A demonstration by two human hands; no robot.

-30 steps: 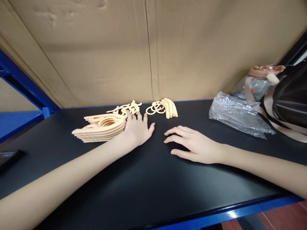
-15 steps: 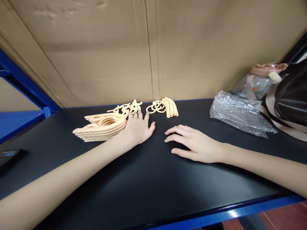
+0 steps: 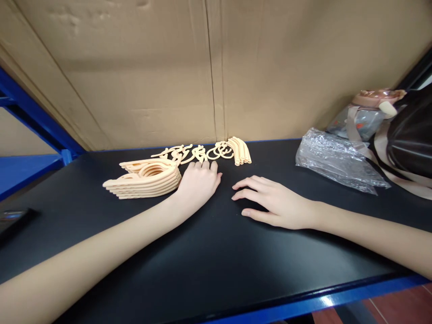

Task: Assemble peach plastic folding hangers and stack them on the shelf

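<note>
My left hand [image 3: 199,182] has its fingers curled down over a small cluster of cream plastic hooks [image 3: 201,153], which pokes out past the knuckles. The fingertips are hidden. Just left of that wrist lies a stack of cream plastic hanger parts [image 3: 143,182]. More loose hooks [image 3: 172,152] are scattered behind the stack. Ring-shaped hooks [image 3: 219,150] and a bundle of curved tubes [image 3: 240,150] lie beyond my hands by the back edge. My right hand [image 3: 273,202] rests on the table with fingers apart, holding nothing.
The black tabletop [image 3: 216,261] has a blue metal edge. Cardboard [image 3: 141,76] stands upright behind it. On the right are a crumpled clear plastic bag [image 3: 334,157], a bottle with a strap [image 3: 367,119] and a dark bag [image 3: 411,135]. A dark phone-like object [image 3: 13,220] lies at far left.
My left hand has drawn slightly right and toward me, its fingers curling from spread. A cluster of hooks has shifted right with it. My right hand has stayed put.
</note>
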